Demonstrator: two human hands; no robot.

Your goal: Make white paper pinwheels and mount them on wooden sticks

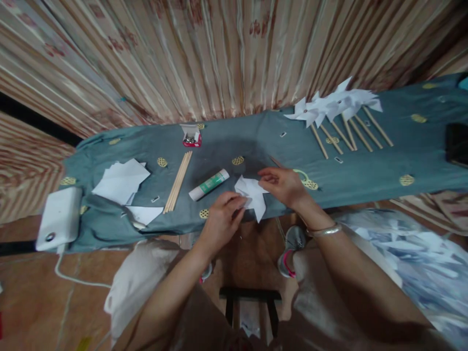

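A white paper pinwheel (257,201) with folded points is held at the table's front edge, between my two hands. My left hand (224,219) pinches its left side with thumb and fingertips. On its upper right point, the fingers of my right hand (283,186) are closed. Partly covered by that hand lies a pair of scissors with a pale green handle (301,174). A green and white glue stick (209,185) lies just beyond my left hand. Several wooden sticks (177,183) lie in a bundle further left.
At the back right are several finished pinwheels (334,103) on sticks. A small red and white box (191,138) of metal pieces stands open. White paper sheets (120,181) and a white power bank (59,214) with a cable are on the left. A plastic bag (420,258) is below right.
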